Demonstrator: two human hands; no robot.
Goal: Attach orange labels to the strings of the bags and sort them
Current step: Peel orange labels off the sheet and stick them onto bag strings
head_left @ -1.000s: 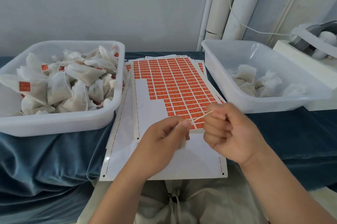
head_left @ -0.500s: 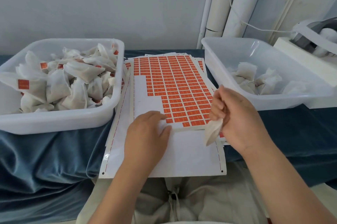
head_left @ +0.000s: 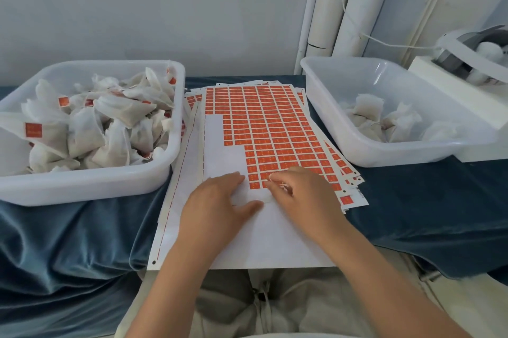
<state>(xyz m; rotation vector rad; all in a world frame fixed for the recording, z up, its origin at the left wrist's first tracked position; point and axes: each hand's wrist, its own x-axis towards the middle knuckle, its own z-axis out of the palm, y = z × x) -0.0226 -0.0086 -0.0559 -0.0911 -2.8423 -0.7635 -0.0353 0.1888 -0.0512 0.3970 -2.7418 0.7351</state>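
Since half a second ago the right hand [head_left: 305, 194] has come in from the right edge of the label sheet [head_left: 220, 150] and dropped onto the sheet's near rows, bringing the bag [head_left: 262, 196] with it. The bag now lies on the sheet's bare white backing, between the two hands, instead of dangling off the edge.

On the sheet, the right hand's fingers are curled and pinch the thin white string [head_left: 276, 178], which loops over the lowest rows of orange labels [head_left: 261, 117]. The left hand [head_left: 217, 200] lies flat on the sheet just left of the bag, fingers straight and spread, thumb touching the bag's near edge.

Left of the sheet stands a white tub [head_left: 82, 186] heaped with tagged bags [head_left: 88, 128], several showing orange squares. Right of the sheet, a second tub [head_left: 330, 106] holds a few untagged bags [head_left: 368, 109]. Sheet and tubs all rest on a blue cloth [head_left: 68, 227]. Beyond the second tub, further right of the sheet, sits a white machine [head_left: 453, 90].
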